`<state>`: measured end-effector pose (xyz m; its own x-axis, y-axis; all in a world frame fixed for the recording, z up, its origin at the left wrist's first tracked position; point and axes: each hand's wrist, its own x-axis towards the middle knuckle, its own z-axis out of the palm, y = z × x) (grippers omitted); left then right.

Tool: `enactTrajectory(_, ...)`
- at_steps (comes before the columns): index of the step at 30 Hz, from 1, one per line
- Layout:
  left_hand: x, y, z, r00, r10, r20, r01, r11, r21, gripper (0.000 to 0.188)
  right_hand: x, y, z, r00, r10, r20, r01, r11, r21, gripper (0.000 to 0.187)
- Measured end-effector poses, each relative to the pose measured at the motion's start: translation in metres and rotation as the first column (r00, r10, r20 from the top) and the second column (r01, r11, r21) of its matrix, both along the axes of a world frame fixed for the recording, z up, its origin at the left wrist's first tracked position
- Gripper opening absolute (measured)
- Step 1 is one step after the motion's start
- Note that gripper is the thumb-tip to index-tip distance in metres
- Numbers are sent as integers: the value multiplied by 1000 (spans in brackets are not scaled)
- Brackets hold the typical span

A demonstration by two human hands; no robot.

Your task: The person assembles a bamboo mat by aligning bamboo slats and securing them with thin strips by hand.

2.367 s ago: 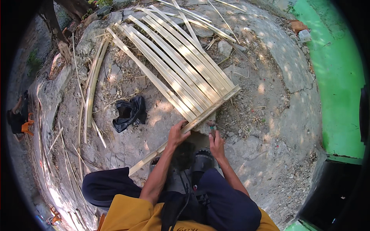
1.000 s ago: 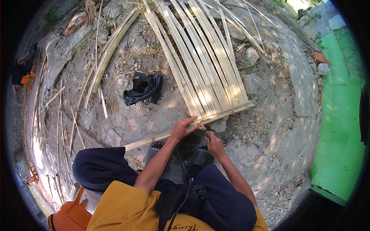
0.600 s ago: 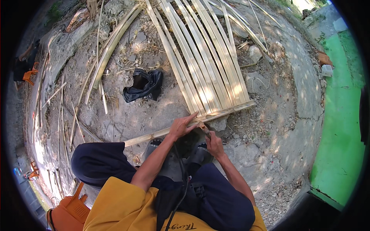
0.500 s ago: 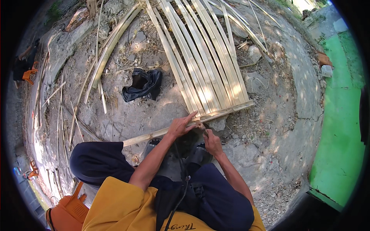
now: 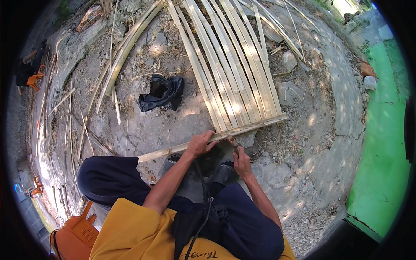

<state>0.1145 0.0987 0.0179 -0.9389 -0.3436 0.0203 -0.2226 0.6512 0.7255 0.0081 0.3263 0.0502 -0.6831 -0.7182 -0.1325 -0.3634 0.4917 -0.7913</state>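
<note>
A long pale bamboo crosspiece point(image 5: 164, 152) runs from above my left knee up to the right, along the near ends of several split bamboo slats point(image 5: 229, 86). My left hand point(image 5: 200, 144) grips this crosspiece just left of the slats, its fingers curled over the strip. Closed round a short handle is my right hand point(image 5: 242, 162), a little right of the left one. The tool looks like a hammer point(image 5: 232, 140); its brownish head is just below the crosspiece, and whether the two touch is unclear. The slats fan out away from me on the ground.
A black plastic bag point(image 5: 161, 93) lies open left of the slats. Loose bamboo strips point(image 5: 123, 58) are scattered at the left. An orange chair point(image 5: 78, 234) stands at lower left, a green surface point(image 5: 379, 151) at far right. Another person point(image 5: 30, 65) is at the left edge.
My left hand has drawn slightly left, its outstretched finger now curled onto the crosspiece. My right hand and the hammer have moved a little right, away from the left fingertips.
</note>
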Motion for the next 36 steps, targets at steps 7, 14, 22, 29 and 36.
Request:
enactTrajectory(7, -3, 0, 1, 990, -38, 133, 38, 999, 7, 39, 3, -2, 4, 996, 71, -55, -69, 997, 28, 19)
enactTrajectory(14, -3, 0, 2, 995, -60, 80, 59, 998, 6, 36, -3, -14, 1, 990, 118, -80, -115, 993, 35, 20)
enactTrajectory(22, -7, -5, -2, 996, -74, 57, 73, 997, 4, 38, -10, -15, 0, 979, 173, -105, -164, 983, 86, 20)
enactTrajectory(29, -3, -1, -1, 992, -62, 110, 65, 998, -21, 43, -7, -1, 2, 982, 159, -98, -158, 987, 19, 19)
enactTrajectory(36, -1, -1, -9, 988, -66, 140, 70, 997, -30, 44, -9, -14, 3, 974, 206, -97, -198, 976, 88, 18)
